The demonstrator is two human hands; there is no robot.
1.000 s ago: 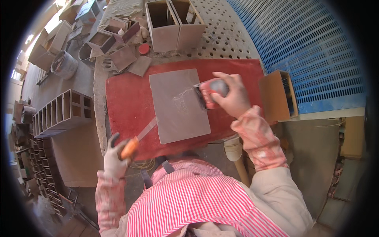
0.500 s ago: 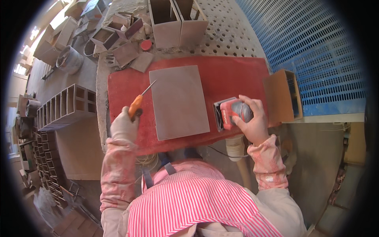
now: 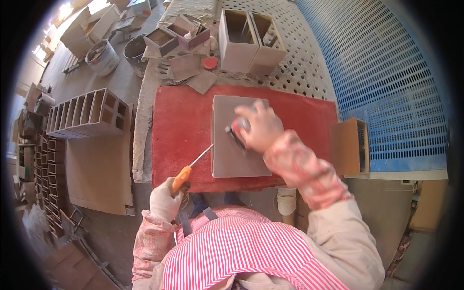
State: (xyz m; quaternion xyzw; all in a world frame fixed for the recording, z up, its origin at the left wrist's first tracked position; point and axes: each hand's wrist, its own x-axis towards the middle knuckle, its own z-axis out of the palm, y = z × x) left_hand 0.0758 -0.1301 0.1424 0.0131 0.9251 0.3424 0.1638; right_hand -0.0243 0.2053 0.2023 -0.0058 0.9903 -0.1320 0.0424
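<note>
A flat grey-brown rectangular board (image 3: pixel 227 162) lies on a red mat (image 3: pixel 181 130) on the bench in front of me. My right hand (image 3: pixel 261 124) is closed around a red and grey palm sander (image 3: pixel 240 128). The sander is over the upper middle of the board, tilted and smeared by motion; whether its pad fully touches cannot be told. My left hand (image 3: pixel 166 198), pale as if gloved, grips the orange handle of a screwdriver (image 3: pixel 181 179). The screwdriver's thin shaft points up and right, its tip at the board's left edge.
Grey boxes (image 3: pixel 239 55) stand at the bench's far side, beside small open boxes (image 3: pixel 162 42) and a red lid (image 3: pixel 210 63). A brown box (image 3: pixel 345 147) sits right, by a blue slatted panel (image 3: pixel 401 96). Left on the floor are a compartmented box (image 3: pixel 89 116) and buckets (image 3: pixel 102 58).
My right hand has brought the sander left from beside the board to over it. My left hand has lowered the screwdriver toward me. The whole view has shifted.
</note>
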